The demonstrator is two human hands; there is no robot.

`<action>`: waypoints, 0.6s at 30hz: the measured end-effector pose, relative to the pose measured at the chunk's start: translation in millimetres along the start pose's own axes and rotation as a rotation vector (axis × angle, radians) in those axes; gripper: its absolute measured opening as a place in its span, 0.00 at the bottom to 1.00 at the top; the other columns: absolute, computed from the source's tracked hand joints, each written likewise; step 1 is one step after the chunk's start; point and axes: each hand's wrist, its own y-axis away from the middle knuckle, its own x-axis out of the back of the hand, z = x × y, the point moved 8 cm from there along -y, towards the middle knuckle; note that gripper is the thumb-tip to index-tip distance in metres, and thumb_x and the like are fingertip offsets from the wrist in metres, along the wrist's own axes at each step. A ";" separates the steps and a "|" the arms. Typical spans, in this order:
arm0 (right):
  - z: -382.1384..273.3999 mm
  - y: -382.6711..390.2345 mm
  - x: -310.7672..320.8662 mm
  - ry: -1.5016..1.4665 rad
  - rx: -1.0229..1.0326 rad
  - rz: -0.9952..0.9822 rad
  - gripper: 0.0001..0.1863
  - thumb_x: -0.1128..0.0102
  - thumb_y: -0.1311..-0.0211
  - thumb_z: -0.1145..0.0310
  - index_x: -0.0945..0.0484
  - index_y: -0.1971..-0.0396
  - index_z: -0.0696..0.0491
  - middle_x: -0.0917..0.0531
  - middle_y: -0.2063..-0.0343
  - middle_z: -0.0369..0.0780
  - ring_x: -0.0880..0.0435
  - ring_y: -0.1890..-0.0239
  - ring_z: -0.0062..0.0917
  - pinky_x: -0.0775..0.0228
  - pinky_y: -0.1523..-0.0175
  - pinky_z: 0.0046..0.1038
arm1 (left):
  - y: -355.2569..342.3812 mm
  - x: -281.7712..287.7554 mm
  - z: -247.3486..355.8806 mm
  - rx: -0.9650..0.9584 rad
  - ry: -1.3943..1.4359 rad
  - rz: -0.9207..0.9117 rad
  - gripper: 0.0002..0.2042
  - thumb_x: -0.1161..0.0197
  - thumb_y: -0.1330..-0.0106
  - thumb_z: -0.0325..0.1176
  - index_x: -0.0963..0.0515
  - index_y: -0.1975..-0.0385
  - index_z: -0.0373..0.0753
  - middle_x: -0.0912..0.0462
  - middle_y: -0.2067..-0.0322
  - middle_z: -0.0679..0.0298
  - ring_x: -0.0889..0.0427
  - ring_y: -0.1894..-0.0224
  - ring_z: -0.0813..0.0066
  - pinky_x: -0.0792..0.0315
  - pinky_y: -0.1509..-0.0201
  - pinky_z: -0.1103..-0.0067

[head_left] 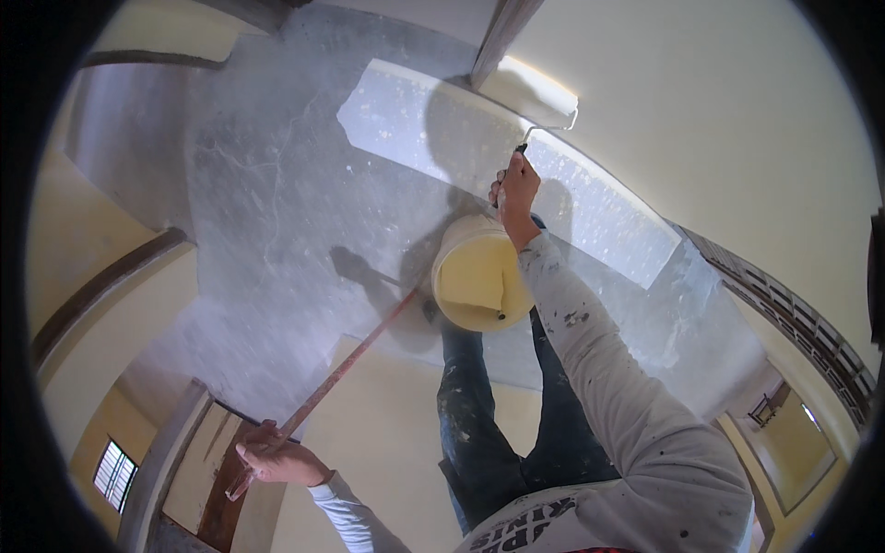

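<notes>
Paint-spotted and pale, the long-sleeved shirt [645,433] lies nearest the camera, its right sleeve reaching up from the lower right. At far left, a barred window [115,475] is set in a yellow wall. Next comes the left grip [281,459], closed round one end of a reddish pole [350,362]. The pole slants across, its other end close beside the bucket. Grey floor [267,175] spreads behind, whitish and streaked. The bucket [454,241], pale yellow inside, stands on the floor in front of the dark, paint-marked trousers [470,396]. Beyond its upper right rim, the right grip [518,189] is clasped round the handle of a paint roller [535,92]. The roller's head is at the floor's upper edge, beside the cream wall [701,120]; I cannot tell whether they touch.
</notes>
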 end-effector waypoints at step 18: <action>165.7 -237.3 2.0 -0.105 -0.449 0.041 0.13 0.44 0.24 0.59 0.31 0.68 0.48 0.28 0.82 0.38 0.31 0.85 0.27 0.36 0.78 0.32 | 13.0 -9.1 8.9 -0.107 -0.215 0.035 0.22 0.55 0.18 0.43 0.36 0.80 0.44 0.39 0.80 0.69 0.30 0.70 0.73 0.27 0.46 0.68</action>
